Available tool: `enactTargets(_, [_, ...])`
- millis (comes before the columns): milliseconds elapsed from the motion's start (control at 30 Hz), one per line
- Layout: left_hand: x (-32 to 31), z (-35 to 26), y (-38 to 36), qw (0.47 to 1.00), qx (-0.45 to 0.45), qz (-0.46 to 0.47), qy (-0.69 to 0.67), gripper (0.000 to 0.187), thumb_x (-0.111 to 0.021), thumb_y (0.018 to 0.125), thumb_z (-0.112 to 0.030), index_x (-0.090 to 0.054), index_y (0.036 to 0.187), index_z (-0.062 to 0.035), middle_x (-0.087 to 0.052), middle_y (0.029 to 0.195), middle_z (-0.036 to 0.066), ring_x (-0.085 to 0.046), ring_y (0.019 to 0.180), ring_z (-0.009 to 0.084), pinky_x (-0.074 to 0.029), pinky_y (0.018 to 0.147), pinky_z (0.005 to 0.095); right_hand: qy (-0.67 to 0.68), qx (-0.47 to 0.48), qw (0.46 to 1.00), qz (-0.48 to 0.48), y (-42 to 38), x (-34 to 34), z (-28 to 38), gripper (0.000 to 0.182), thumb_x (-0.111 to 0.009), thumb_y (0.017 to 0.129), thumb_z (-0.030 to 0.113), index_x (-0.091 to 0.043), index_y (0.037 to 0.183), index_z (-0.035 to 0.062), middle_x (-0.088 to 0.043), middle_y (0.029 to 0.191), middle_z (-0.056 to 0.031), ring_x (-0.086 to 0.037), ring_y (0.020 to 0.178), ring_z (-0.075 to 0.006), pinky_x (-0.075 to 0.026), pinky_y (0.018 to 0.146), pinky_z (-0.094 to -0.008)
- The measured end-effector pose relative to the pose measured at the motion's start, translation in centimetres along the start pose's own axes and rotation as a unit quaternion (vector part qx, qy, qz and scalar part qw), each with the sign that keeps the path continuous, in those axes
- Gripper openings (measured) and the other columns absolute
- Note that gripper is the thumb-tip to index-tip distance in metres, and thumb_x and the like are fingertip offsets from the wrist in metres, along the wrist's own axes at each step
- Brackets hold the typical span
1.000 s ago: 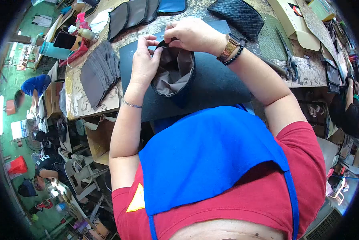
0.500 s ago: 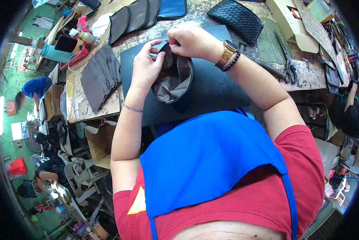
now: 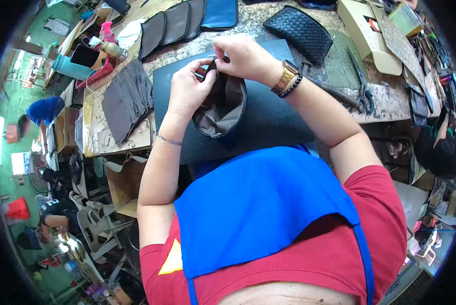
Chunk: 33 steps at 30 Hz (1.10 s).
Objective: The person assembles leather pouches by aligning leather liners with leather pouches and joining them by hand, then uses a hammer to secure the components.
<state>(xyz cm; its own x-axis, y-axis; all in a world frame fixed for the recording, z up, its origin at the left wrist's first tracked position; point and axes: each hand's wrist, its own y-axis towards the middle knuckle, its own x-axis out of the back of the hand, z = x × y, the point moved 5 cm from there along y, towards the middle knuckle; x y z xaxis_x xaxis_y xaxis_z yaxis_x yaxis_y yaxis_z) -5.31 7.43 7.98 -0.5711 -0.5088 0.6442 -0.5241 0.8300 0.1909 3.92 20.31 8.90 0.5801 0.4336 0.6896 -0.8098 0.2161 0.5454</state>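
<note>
A dark pouch with a grey-brown lining (image 3: 219,122) is held with its mouth spread toward me, over a black board (image 3: 279,112) on the table. My left hand (image 3: 191,85) pinches the upper left of the pouch's rim between thumb and fingers. Close beside it, my right hand (image 3: 244,57) is closed in a pinch at the top of the rim. What lies between its fingertips is too small and hidden to name.
A stack of grey-brown fabric pieces (image 3: 128,101) lies left of the board. Beyond stand several dark pouches (image 3: 176,24), a blue pouch (image 3: 220,12) and a woven black pouch (image 3: 301,33). Scissors (image 3: 362,84), a hammer (image 3: 335,91) and an open carton (image 3: 362,33) sit to the right.
My right hand's fingertips have shifted slightly down and nearer the left ones at the rim. The left hand has turned a little and stays on the pouch.
</note>
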Motion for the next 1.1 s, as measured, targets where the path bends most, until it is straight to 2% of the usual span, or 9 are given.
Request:
enactTargets(167, [1.2, -0.6, 0.0, 0.994, -0.041, -0.019, 0.099, 0.018, -0.07, 0.083, -0.025, -0.073, 0.094, -0.0106, -0.069, 0.071, 0.01, -0.068, 0.064, 0.0258, -0.054, 0.062, 0.0362, 0.18, -0.059, 0.981, 0.05, -0.8, 0.3, -0.2, 0.023, -0.076, 0.084, 0.012, -0.06, 0.094, 0.0011, -0.065, 0.088, -0.0079, -0.07, 0.086, -0.0177, -0.058, 0.07, -0.0325])
enactTargets(300, [2.8, -0.9, -1.1, 0.99, -0.019, -0.027, 0.138, 0.019, -0.069, 0.081, -0.025, -0.074, 0.093, -0.0126, -0.067, 0.067, 0.009, -0.069, 0.068, 0.0302, -0.055, 0.065, 0.0399, 0.188, -0.148, 0.965, 0.103, -2.3, 0.3, 0.3, 0.031, -0.077, 0.086, 0.016, -0.064, 0.108, -0.0007, -0.069, 0.103, -0.007, -0.07, 0.089, -0.015, -0.057, 0.075, -0.0284])
enactTargets(500, [2.8, -0.2, -0.8, 0.987, -0.073, -0.04, 0.137, 0.021, -0.069, 0.082, -0.028, -0.076, 0.094, -0.0132, -0.071, 0.078, 0.009, -0.07, 0.073, 0.0279, -0.056, 0.07, 0.0383, 0.184, -0.153, 0.965, 0.107, -1.8, -1.0, 0.5, 0.025, -0.071, 0.089, 0.017, -0.07, 0.107, 0.0004, -0.074, 0.092, -0.0087, -0.071, 0.084, -0.0142, -0.056, 0.073, -0.0293])
enactTargets(667, [2.7, -0.1, 0.0, 0.988, -0.05, 0.01, 0.148, 0.019, -0.07, 0.083, -0.029, -0.074, 0.089, -0.0116, -0.071, 0.08, 0.01, -0.069, 0.076, 0.029, -0.055, 0.07, 0.0396, 0.098, -0.074, 0.99, 0.065, -1.0, -1.4, 1.0, 0.02, -0.07, 0.086, 0.015, -0.071, 0.101, 0.0012, -0.073, 0.084, -0.0132, -0.071, 0.075, -0.0201, -0.056, 0.07, -0.031])
enactTargets(800, [2.8, -0.8, -0.3, 0.97, -0.118, -0.028, 0.212, 0.019, -0.068, 0.084, -0.028, -0.07, 0.081, -0.0095, -0.069, 0.077, 0.011, -0.068, 0.074, 0.0318, -0.054, 0.067, 0.0421, 0.066, -0.055, 0.994, 0.06, -0.8, -2.0, 1.1, 0.023, -0.072, 0.084, 0.019, -0.07, 0.101, 0.0027, -0.071, 0.086, -0.0148, -0.071, 0.078, -0.0258, -0.056, 0.072, -0.032])
enactTargets(900, [3.2, -0.1, -0.7, 0.962, -0.122, -0.09, 0.228, 0.019, -0.067, 0.085, -0.027, -0.069, 0.081, -0.0092, -0.069, 0.077, 0.012, -0.068, 0.074, 0.0325, -0.054, 0.066, 0.0426, -0.02, -0.023, 0.999, 0.023, -1.1, -0.8, 2.8, 0.031, -0.076, 0.082, 0.026, -0.068, 0.106, 0.0068, -0.071, 0.097, -0.0108, -0.068, 0.094, -0.0263, -0.051, 0.089, -0.0409])
enactTargets(1000, [5.4, 2.7, -1.3, 0.982, -0.007, -0.108, 0.152, 0.021, -0.069, 0.086, -0.03, -0.072, 0.087, -0.0094, -0.07, 0.075, 0.011, -0.07, 0.073, 0.0298, -0.054, 0.064, 0.0395, 0.062, 0.09, 0.993, 0.048, -2.6, 1.7, 6.8, 0.04, -0.078, 0.079, 0.041, -0.066, 0.105, 0.0133, -0.069, 0.104, -0.0041, -0.063, 0.107, -0.0252, -0.038, 0.106, -0.0583])
enactTargets(1033, [5.6, 3.7, -1.8, 0.989, 0.039, -0.093, 0.104, 0.025, -0.071, 0.086, -0.035, -0.072, 0.093, -0.01, -0.071, 0.084, 0.011, -0.069, 0.08, 0.0297, -0.054, 0.073, 0.0386, 0.068, 0.101, 0.986, 0.116, -3.9, 1.4, 7.1, 0.043, -0.081, 0.076, 0.043, -0.065, 0.105, 0.0155, -0.067, 0.107, -0.0012, -0.062, 0.108, -0.0236, -0.03, 0.109, -0.0617])
enactTargets(1100, [6.0, 1.7, -3.9, 0.975, -0.116, -0.153, 0.115, 0.029, -0.074, 0.084, -0.037, -0.071, 0.096, -0.0115, -0.07, 0.092, 0.01, -0.068, 0.089, 0.0283, -0.051, 0.085, 0.0402, 0.058, 0.117, 0.974, 0.186, -6.1, 0.3, 7.1, 0.047, -0.086, 0.07, 0.044, -0.065, 0.104, 0.0178, -0.065, 0.108, 0.0025, -0.061, 0.108, -0.0207, -0.02, 0.115, -0.0654])
